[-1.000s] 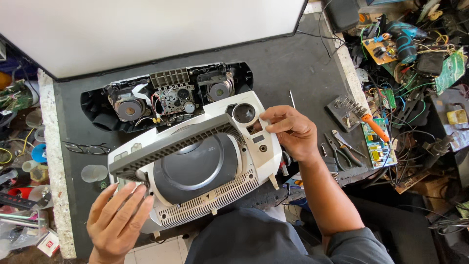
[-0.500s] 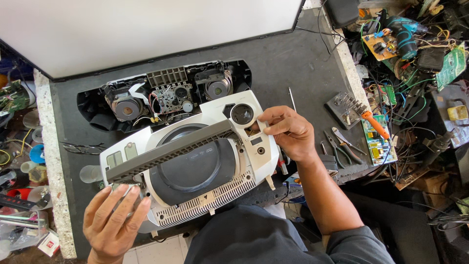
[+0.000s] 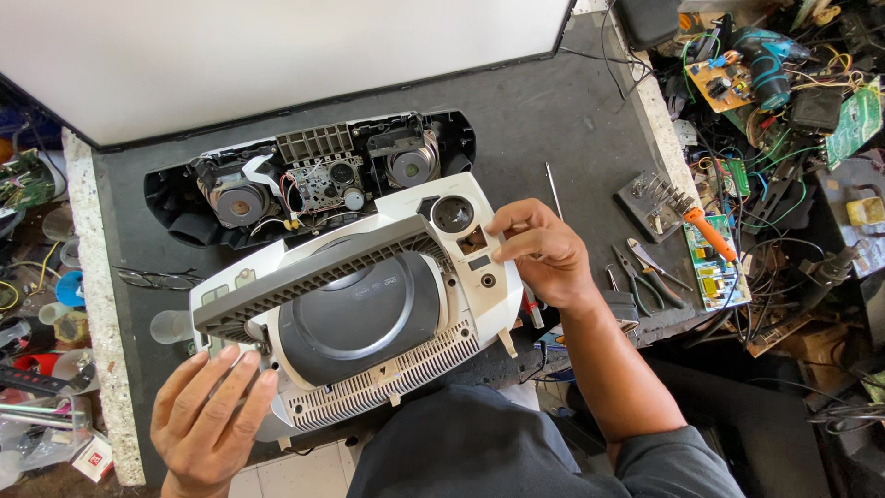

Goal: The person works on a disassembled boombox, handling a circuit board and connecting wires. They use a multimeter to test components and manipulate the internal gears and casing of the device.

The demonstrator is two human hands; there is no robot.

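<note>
Right hand (image 3: 544, 254) pinches the right end of a white stereo top cover (image 3: 359, 314), thumb & fingers closed on its edge by the round hole; left hand (image 3: 210, 420) spreads flat, fingers open, under the cover's lower-left corner, propping rather than gripping it. Vs. half a sec ago, the cover sits a touch further toward the person & tilts a bit more, grey handle bar (image 3: 318, 272) running diagonally across it; both hands keep their places at the two ends.

Cover overlaps the near edge of the opened black chassis (image 3: 313, 180), w/ two speakers & a circuit board exposed behind it. Its slotted lower edge hangs past the front edge of the dark work mat (image 3: 535, 111), over the person's lap. Open mat lies between chassis & tools at right; more bare mat behind the chassis up to a white panel (image 3: 277, 55).

Right of the hand: pliers (image 3: 645, 267), an orange-handled brush (image 3: 705, 226), a thin metal rod (image 3: 553, 189). Bench beyond is crowded w/ wires, green circuit boards & a teal drill (image 3: 765, 60). Left edge: clutter of small parts beside the pale stone counter rim (image 3: 97, 314).
</note>
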